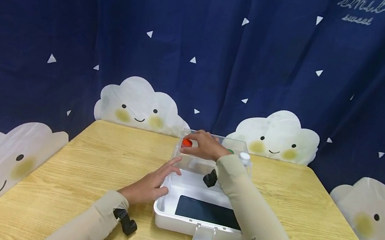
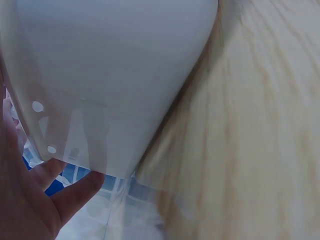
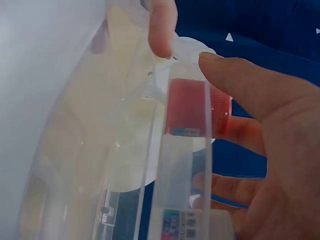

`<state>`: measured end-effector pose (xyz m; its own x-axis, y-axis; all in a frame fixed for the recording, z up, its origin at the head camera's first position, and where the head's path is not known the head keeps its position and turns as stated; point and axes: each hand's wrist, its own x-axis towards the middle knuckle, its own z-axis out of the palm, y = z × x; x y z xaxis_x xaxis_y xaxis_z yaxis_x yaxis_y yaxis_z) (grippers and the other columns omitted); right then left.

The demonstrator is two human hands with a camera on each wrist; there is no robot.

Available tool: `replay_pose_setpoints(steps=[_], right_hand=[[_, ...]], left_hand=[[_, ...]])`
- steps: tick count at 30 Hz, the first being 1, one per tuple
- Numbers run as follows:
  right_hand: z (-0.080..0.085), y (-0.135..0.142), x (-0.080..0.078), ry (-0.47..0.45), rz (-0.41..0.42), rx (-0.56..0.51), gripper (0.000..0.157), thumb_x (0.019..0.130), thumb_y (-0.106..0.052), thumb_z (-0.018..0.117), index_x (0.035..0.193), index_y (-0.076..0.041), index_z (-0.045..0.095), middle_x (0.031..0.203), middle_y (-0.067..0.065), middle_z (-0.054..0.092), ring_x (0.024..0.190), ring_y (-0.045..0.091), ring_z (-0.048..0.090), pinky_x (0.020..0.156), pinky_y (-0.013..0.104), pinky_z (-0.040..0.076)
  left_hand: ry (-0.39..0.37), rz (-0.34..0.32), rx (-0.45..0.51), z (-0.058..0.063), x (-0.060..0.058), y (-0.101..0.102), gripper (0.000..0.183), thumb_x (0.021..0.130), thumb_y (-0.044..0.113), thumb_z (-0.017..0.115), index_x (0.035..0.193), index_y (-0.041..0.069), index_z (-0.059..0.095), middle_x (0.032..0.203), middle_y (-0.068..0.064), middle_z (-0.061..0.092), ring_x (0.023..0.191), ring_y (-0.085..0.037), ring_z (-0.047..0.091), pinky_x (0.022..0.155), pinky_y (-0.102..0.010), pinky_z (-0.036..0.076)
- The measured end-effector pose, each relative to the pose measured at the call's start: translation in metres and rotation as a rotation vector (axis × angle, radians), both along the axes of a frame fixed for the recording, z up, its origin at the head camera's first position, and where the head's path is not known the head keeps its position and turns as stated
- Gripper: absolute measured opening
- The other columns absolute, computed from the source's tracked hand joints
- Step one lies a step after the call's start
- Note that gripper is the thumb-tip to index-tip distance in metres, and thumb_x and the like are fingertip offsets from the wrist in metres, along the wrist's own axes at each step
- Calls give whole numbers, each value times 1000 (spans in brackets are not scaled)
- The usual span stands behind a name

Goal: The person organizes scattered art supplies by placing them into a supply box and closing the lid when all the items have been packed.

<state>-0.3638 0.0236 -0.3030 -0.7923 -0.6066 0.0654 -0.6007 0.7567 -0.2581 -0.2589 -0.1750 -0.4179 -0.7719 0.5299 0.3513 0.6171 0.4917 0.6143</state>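
A white box [image 1: 164,221] with a clear lid stands on the table, the raised clear lid compartment [image 1: 193,164] at its far side. My right hand [image 1: 205,145] reaches over that compartment, thumb and fingers curled round the ribbed cap of a small red bottle [image 3: 189,107]. The bottle's lower part shows through the clear wall in the right wrist view. At the box's left side is my left hand [image 1: 152,185], fingers spread and loosely bent. Its fingertips [image 2: 90,182] lie right at the box's edge in the left wrist view.
A white-capped bottle [image 1: 244,157] and a green item [image 1: 230,151] stand in the lid compartment, right of my hand. A dark panel [image 1: 206,211] lies in the box's tray. The front latch [image 1: 203,236] hangs down over the wooden table [image 1: 95,163]. Behind hangs a blue curtain [image 1: 176,29].
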Motion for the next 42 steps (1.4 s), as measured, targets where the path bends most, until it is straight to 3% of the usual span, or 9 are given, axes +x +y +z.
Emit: replay_pose_setpoints(steps=[5, 10, 23, 31, 42], right_hand=[[6, 4, 7, -8, -8, -43, 59, 83, -51, 68, 133, -21, 59, 139, 6, 50, 127, 26, 39, 104, 58, 26], [12, 14, 17, 23, -13, -61, 65, 82, -55, 67, 136, -21, 56, 143, 7, 47, 130, 28, 37, 107, 66, 14], [16, 64, 34, 26, -95, -113, 65, 85, -55, 64, 141, -24, 50, 153, 14, 32, 139, 36, 27, 110, 64, 10], [8, 91, 38, 36, -128, -172, 66, 85, -52, 65, 141, -23, 49, 150, 15, 34, 134, 38, 31, 102, 64, 29], [-4, 130, 44, 28, -185, -219, 68, 85, -54, 64, 141, -20, 48, 154, 17, 27, 138, 42, 26, 101, 67, 29]], left_hand=[[11, -5, -2, -1, 0, -1, 52, 85, 0, 53, 130, 22, 43, 161, 10, 7, 146, -20, 15, 108, -53, 29], [32, -9, -3, -1, -1, -1, 52, 82, 3, 52, 130, 19, 43, 161, 7, 10, 145, -19, 17, 107, -52, 31], [23, -21, 16, -1, -2, -1, 51, 81, 4, 52, 129, 20, 43, 161, 9, 9, 144, -23, 20, 108, -51, 31], [52, -28, 21, -3, -2, -2, 51, 81, 5, 51, 131, 13, 43, 161, 7, 9, 142, -27, 26, 100, -51, 38], [45, -27, 23, -1, -2, -2, 52, 81, 4, 51, 130, 20, 43, 161, 6, 10, 142, -29, 26, 100, -50, 39]])
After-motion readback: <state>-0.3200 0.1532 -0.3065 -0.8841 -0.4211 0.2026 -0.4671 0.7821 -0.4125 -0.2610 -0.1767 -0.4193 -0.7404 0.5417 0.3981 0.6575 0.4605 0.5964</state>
